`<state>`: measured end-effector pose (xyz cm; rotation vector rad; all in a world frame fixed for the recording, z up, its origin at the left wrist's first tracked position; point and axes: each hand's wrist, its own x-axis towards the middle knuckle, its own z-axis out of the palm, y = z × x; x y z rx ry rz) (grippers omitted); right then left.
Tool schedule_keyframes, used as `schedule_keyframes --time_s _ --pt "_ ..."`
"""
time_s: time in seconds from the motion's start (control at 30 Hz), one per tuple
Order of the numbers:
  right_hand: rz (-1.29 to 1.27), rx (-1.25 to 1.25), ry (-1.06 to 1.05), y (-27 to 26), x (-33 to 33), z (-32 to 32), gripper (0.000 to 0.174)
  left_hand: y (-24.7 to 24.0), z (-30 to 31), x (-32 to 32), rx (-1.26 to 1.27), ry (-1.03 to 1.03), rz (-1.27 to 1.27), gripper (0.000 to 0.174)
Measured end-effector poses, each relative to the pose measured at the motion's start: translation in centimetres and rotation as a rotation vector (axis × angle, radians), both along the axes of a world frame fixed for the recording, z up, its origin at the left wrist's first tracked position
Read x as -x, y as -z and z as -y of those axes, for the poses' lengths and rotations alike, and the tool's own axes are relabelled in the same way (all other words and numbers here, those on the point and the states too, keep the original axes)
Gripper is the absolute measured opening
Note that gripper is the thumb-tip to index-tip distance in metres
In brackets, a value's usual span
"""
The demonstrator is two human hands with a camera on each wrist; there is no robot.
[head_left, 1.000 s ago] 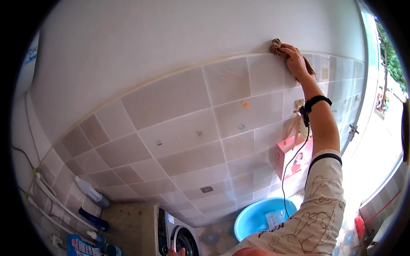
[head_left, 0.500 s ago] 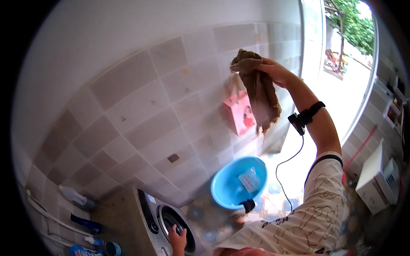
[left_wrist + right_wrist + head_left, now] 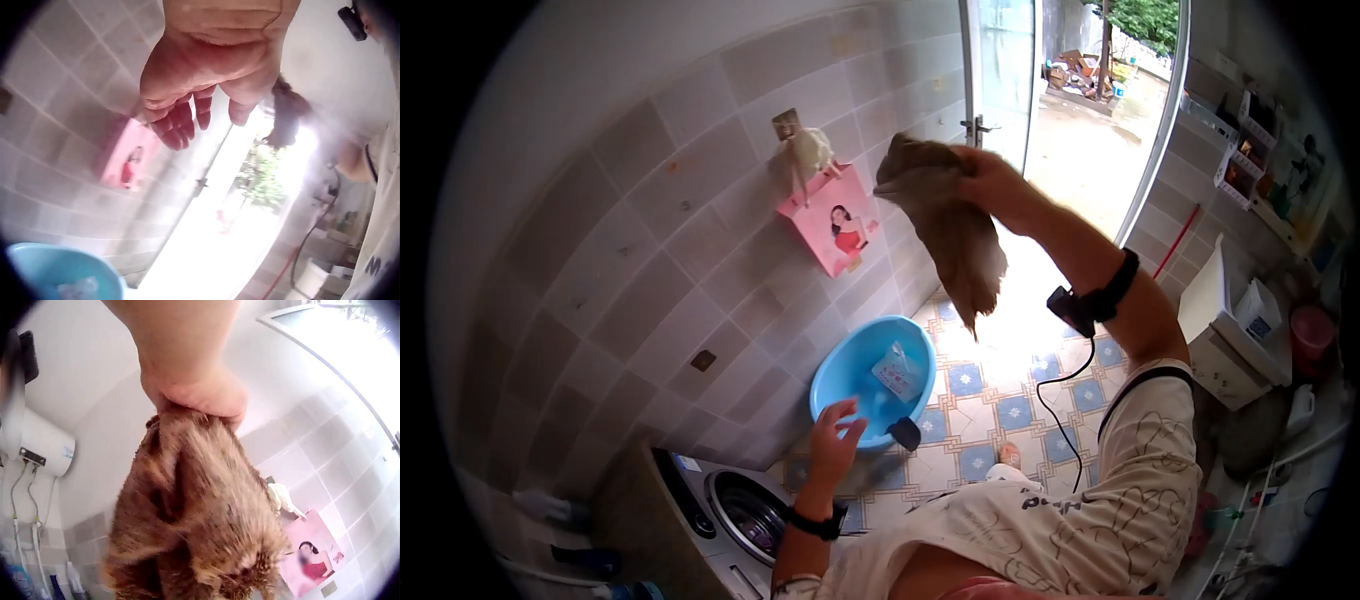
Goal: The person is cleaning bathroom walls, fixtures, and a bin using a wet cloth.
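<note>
Brown cloth (image 3: 952,222) dangling from the right hand (image 3: 995,188)
Gripped at its upper part — left hand (image 3: 833,445) released, fingers loosely bent; pink bag (image 3: 828,222) on the wall (image 3: 635,300).

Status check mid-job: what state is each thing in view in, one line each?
Brown cloth: hanging, bunched at the top
Right hand: raised, gripping the cloth
Left hand: holding nothing, fingers loosely bent
Glass-paned door: open
Pink paper bag: hanging at the tiled wall
Blue basin: upright on the floor
Printed packet: lying in the basin
Front-loading washing machine: door state unclear
</note>
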<state>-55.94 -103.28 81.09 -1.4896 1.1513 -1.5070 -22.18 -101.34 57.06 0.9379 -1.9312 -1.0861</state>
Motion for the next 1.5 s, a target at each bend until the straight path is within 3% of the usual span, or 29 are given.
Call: schedule_keyframes --time_s 0.07,0.1,0.17,0.2,0.27,0.37,0.4,0.47,0.53,0.63,0.7,0.73,0.87,0.93,1.0,1.07,1.13,1.2,1.27,1.33,1.4,1.43,1.5 --pt "-0.072 -0.042 0.012 3.1 1.8 1.0 0.028 -3.9 -0.2 7.4 -0.045 0.17 -0.151 0.022" --pt "-0.156 -0.035 0.022 4.2 2.4 0.9 0.021 -5.2 -0.2 10.8 -0.067 0.282 -0.247 0.021" --pt "-0.057 -0.085 -0.082 6.3 4.1 0.1 0.014 -6.7 -0.5 17.5 -0.231 0.411 -0.4 0.026" --pt "0.022 -0.091 -0.164 7.1 5.1 -0.4 0.014 -7.1 -0.8 20.6 -0.253 0.339 -0.431 0.031" --pt "0.049 -0.311 0.021 8.0 7.7 -1.1 0.016 -7.7 -1.2 26.3 -0.258 0.182 -0.388 0.03" --pt "0.116 -0.422 -0.025 9.9 13.9 -1.1 0.028 -4.8 0.9 31.8 -0.351 0.143 -0.314 0.023" --pt "0.129 -0.434 -0.055 9.9 15.9 -1.3 0.034 -5.0 0.8 32.6 -0.532 0.168 -0.452 0.015" --pt "0.142 -0.454 -0.091 10.2 19.3 -1.3 0.04 -4.3 1.8 34.2 -0.549 0.249 -0.661 0.008" --pt "0.365 -0.507 -0.189 10.9 22.0 -1.0 0.037 -6.1 2.5 34.9 -0.638 0.241 -0.658 0.014" --pt "0.327 -0.536 -0.27 11.5 23.7 0.7 0.036 -6.3 3.9 36.6 -0.564 0.176 -0.477 0.03" --pt "0.212 -0.54 -0.172 11.1 22.6 1.5 0.036 -5.9 4.8 37.7 -0.527 0.158 -0.39 0.043" --pt "0.173 -0.54 -0.176 11.4 22.4 2.3 0.035 -5.3 5.6 38.2 -0.532 0.139 -0.393 0.04" --pt "0.267 -0.545 -0.238 13.3 23.2 6.7 0.034 -4.7 10.0 39.5 -0.568 -0.132 -0.359 0.029" --pt "0.513 -0.58 -0.235 13.0 24.6 8.9 0.032 -3.8 12.7 39.4 -0.576 -0.228 -0.386 0.026" --pt "0.529 -0.557 -0.232 12.3 25.7 11.0 0.033 -2.9 15.3 39.3 -0.413 -0.469 -0.404 0.023" --pt "0.574 -0.524 -0.3 11.5 26.4 13.3 0.033 -2.3 17.7 39.2 -0.366 -0.545 -0.381 0.021" --pt "0.539 -0.538 -0.322 10.6 26.6 15.4 0.036 -1.3 20.3 38.9 -0.085 -0.453 -0.375 0.019" --pt "0.687 -0.576 -0.468 9.5 26.4 16.9 0.041 -2.4 21.4 39.4 -0.29 -0.186 -0.405 0.026" --pt "0.754 -0.554 -0.566 10.2 26.5 19.3 0.045 -2.9 22.5 40.8 -0.145 -0.049 -0.583 0.033" --pt "0.826 -0.535 -0.668 10.7 26.5 21.5 0.048 -4.0 23.8 40.8 -0.131 -0.044 -0.545 0.039" --pt "0.849 -0.482 -0.764 10.8 26.5 23.6 0.046 -6.3 24.7 40.2 -0.578 0.199 -0.565 0.035" --pt "0.843 -0.479 -0.785 11.3 26.7 24.6 0.046 -6.5 25.2 40.2 -0.537 0.228 -0.587 0.031" --pt "0.341 -0.44 -0.48 12.8 27.0 27.5 0.039 -6.9 26.1 40.6 -0.58 0.204 -0.75 0.026"
